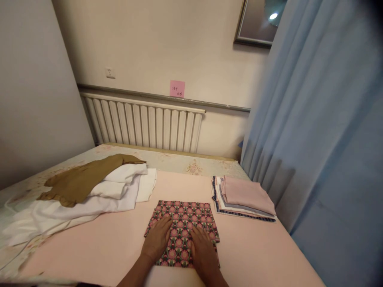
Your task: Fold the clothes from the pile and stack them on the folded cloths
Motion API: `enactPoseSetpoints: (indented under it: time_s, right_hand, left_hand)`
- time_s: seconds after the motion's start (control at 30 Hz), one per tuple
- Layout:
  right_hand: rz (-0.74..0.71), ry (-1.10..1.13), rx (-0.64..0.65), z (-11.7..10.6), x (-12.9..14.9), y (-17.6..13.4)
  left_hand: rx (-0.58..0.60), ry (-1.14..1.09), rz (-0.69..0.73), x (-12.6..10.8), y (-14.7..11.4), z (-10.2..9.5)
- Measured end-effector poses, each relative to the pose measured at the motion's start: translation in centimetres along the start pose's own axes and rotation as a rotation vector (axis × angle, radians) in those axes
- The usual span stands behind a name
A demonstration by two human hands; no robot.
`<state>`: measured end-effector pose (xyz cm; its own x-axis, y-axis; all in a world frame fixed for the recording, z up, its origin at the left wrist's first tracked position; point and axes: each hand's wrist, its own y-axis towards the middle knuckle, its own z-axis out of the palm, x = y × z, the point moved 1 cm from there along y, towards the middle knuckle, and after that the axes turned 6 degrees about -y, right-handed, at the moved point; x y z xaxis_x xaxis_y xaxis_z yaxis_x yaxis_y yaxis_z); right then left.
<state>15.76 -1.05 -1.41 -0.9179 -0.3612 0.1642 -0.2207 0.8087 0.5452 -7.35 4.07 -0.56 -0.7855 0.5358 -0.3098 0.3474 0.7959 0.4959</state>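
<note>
A folded garment with a pink floral print on dark cloth [181,231] lies flat on the pink sheet in front of me. My left hand [158,238] rests on its left part, palm down with the fingers stretched forward. On the right part lies my right hand [203,248], also flat and pointing away from me. Both hands touch the cloth, and neither grips it. Part of the garment's near edge and sides is hidden under my hands and wrists.
To the right sits a stack of folded clothes, a pink one [248,195] on top. Loose white garments [119,199] and a brown garment [86,179] lie heaped at the left. A radiator [143,121] stands beyond the bed; a blue curtain [299,111] hangs at the right.
</note>
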Motion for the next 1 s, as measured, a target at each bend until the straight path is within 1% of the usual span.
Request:
enactPoseSetpoints:
  time_s: [0.23, 0.43, 0.57, 1.0]
  right_hand:
    - [-0.009, 0.001, 0.005, -0.26, -0.06, -0.03]
    - [-0.001, 0.0, -0.023, -0.05, 0.05, -0.11]
    - [0.009, -0.001, -0.013, 0.09, 0.02, -0.12]
    - [0.004, 0.001, -0.008, 0.02, -0.07, -0.18]
  left_hand:
    - [0.02, -0.008, -0.024, -0.01, 0.0, 0.07]
    - [0.049, -0.014, -0.032, -0.01, 0.05, 0.04]
    - [0.066, -0.012, -0.041, -0.14, 0.13, -0.1]
    - [0.029, 0.002, -0.015, -0.14, 0.15, -0.13]
